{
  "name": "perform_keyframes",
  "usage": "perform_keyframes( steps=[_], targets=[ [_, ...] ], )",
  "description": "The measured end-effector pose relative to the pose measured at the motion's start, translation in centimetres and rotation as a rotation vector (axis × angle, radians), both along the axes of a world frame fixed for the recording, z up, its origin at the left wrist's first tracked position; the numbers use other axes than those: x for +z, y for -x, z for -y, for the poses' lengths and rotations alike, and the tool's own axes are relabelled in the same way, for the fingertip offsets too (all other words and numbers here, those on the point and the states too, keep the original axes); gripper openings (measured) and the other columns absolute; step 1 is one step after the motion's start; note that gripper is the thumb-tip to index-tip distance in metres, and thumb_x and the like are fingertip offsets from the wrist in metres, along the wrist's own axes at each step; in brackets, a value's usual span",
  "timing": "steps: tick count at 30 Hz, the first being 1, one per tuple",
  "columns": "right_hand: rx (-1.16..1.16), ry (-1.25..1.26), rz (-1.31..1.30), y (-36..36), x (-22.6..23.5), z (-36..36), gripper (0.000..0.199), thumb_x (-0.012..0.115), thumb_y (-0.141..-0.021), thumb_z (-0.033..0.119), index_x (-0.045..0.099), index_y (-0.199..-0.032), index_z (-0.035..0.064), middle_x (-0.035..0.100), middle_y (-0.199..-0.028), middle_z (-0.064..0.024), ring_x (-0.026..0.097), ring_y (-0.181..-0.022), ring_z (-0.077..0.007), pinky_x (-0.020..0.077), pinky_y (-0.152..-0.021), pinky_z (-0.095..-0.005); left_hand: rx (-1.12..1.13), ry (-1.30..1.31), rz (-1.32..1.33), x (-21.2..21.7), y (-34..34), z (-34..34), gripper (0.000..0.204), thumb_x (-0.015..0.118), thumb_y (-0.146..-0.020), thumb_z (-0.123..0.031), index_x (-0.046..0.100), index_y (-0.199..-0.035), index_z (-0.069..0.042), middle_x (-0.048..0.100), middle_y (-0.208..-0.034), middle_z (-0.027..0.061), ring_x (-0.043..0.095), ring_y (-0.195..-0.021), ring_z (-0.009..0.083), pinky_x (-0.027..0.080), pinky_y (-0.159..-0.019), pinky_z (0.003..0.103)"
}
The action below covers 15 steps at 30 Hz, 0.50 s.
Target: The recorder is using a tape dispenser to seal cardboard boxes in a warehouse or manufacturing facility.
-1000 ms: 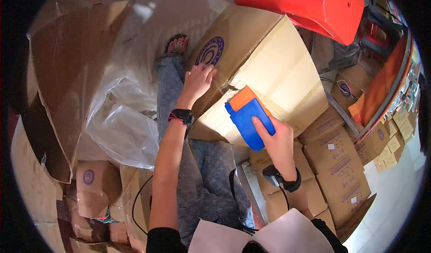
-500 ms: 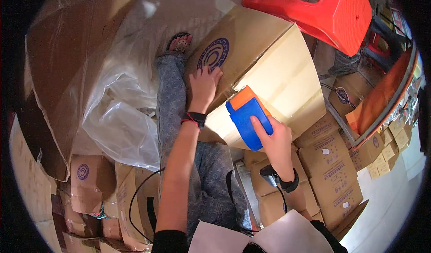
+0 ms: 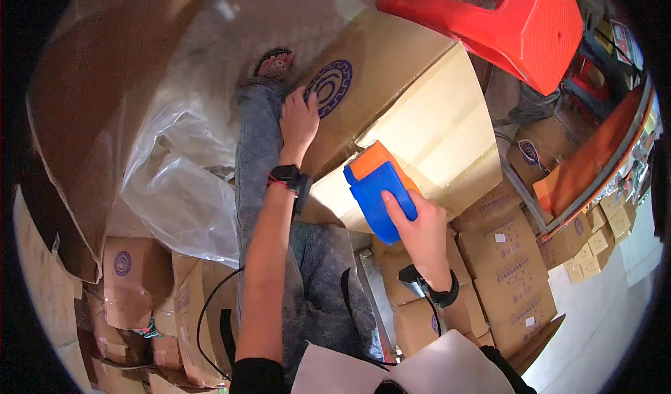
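At the far left, a tall dark-brown cardboard panel (image 3: 91, 128) is standing beside a crumpled clear plastic sheet (image 3: 185, 191); next to it, a leg in grey-blue patterned trousers (image 3: 257, 142) is stretching toward the upper middle; the left hand (image 3: 299, 123) is lying at the left edge of a large tan cardboard carton (image 3: 391, 58), its fingers loosely extended to the near side of a round purple emblem (image 3: 334, 88); it is holding no separate object, and how firmly it is pressing one cannot tell; the carton's tan face and paler face (image 3: 447, 114) are meeting along a seam that is running from upper right to lower left; a blue-and-orange plastic tape dispenser (image 3: 379, 195) is sitting against the paler face, below and to the right of the left hand and well apart from it, its orange end lying near the seam, its blue body pointing down toward the person, its long axis cutting across the seam's line; the right hand (image 3: 423, 234) is the nearer one, gripping the blue body from the lower right, thumb on top; beyond, a red plastic stool (image 3: 538, 37) is showing past the carton's upper right corner.
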State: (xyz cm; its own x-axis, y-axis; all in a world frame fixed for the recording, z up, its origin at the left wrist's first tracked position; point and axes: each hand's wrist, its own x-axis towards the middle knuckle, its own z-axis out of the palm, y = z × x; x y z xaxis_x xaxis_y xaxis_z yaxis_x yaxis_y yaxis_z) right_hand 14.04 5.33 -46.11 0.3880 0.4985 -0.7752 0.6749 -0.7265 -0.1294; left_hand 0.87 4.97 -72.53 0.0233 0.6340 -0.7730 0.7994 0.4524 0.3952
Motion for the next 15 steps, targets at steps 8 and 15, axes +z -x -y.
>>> perform_keyframes(
  steps=[8,15],
  targets=[
    [0.002,-0.024,-0.019,-0.9,0.0,1.0,0.032,0.064,-0.077,0.027,0.053,-0.068,-0.0022,0.049,-0.054,-0.0165,0.046,-0.044,-0.0206,0.0366,-0.045,-0.031,0.043,0.077,0.266,0.7,-6.1,-0.4,0.05,0.032,-0.091,-0.034,0.026,-0.133,-0.009,0.041,-0.126,0.0207,0.039,-0.116,0.0354,0.031,-0.094,0.043],
    [0.064,-0.038,-0.015,-1.6,-0.4,1.2,0.036,0.062,-0.077,0.033,0.051,-0.062,0.0019,0.052,-0.058,-0.018,0.051,-0.054,-0.0358,0.04,-0.051,-0.0415,0.167,0.014,0.125,-1.0,-4.8,-0.4,0.041,0.037,-0.088,-0.025,0.039,-0.125,-0.007,0.048,-0.116,0.0203,0.043,-0.107,0.039,0.035,-0.09,0.044]
  ],
)
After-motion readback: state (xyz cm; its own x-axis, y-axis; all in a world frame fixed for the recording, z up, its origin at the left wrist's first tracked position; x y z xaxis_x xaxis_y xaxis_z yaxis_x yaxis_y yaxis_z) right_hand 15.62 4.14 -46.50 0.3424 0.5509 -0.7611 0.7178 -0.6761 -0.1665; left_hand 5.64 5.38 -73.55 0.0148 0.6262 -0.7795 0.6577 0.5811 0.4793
